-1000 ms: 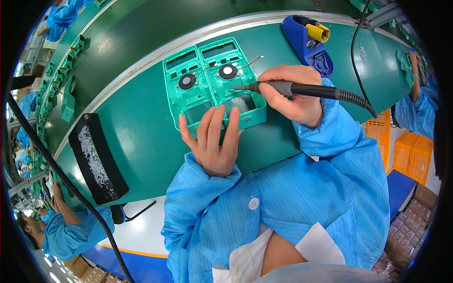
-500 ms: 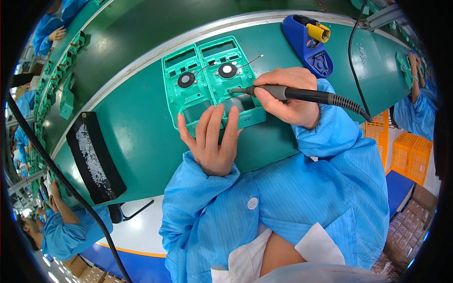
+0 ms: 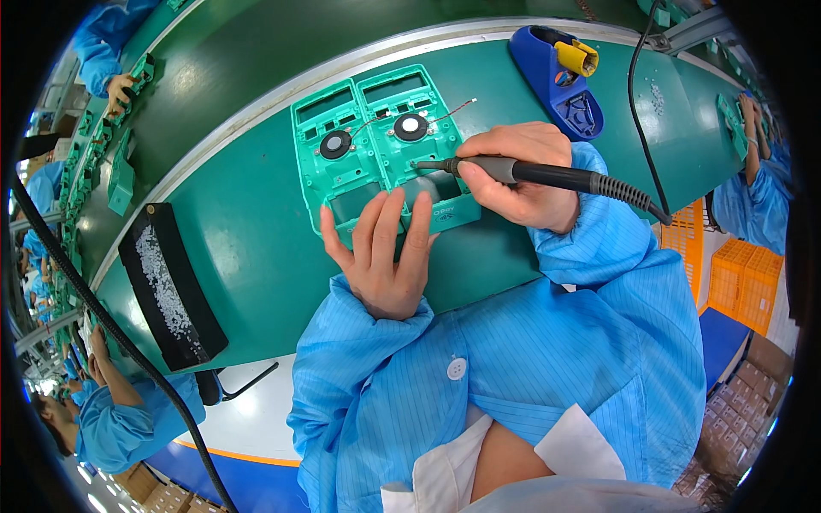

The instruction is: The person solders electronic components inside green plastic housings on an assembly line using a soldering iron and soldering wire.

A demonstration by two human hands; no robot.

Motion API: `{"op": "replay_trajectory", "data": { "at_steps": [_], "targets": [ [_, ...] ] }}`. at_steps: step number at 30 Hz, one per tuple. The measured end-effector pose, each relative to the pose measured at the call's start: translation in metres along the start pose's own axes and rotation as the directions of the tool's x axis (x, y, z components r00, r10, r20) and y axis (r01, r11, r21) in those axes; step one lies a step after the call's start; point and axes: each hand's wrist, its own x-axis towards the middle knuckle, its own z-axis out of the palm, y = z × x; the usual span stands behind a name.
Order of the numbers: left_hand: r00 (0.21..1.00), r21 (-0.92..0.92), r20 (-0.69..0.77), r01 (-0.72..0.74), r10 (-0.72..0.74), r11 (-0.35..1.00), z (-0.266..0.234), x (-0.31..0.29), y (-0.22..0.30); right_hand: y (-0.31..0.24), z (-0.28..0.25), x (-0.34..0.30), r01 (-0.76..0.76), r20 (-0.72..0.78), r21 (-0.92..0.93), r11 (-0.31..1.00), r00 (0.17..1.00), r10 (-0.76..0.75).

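Green worktop (image 3: 256,256), left hand (image 3: 383,269) spread on casings (image 3: 363,162), right hand (image 3: 539,203) gripping soldering iron (image 3: 556,177), orange crates (image 3: 741,286)

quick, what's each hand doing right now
Left hand: open, spread over the near edge of the green cases.
Right hand: closed, holding a soldering iron.

I watch the left hand (image 3: 386,265) lying spread-fingered across the lower ends of two green housings (image 3: 344,173) set side by side on the bench (image 3: 256,248). The right hand (image 3: 532,175) grips a soldering iron (image 3: 560,176) like a pen, its tip at the right housing, below a round speaker (image 3: 410,127). I see a blue stand (image 3: 544,70) beyond.
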Motion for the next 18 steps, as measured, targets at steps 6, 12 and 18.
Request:
{"op": "replay_trajectory", "data": {
  "at_steps": [6, 12, 18],
  "targets": [
    [1.0, 0.004, 0.002, 0.001, -0.001, 1.0, 0.0008, 0.0012, 0.0006, -0.0011, -0.0005, 0.0002, -0.03, 0.004, 0.006, 1.0, 1.0, 0.03],
    [1.0, 0.002, -0.014, 0.012, -0.012, 1.0, 0.002, 0.001, 0.001, -0.0034, 0.0001, 0.0025, -0.007, 0.006, 0.027, 1.0, 1.0, 0.007],
    [1.0, 0.004, -0.022, 0.013, -0.012, 1.0, 0.0037, 0.0009, 0.0012, -0.0032, -0.0008, 0.0028, 0.025, 0.016, 0.006, 1.0, 1.0, -0.025]
  ]
}}
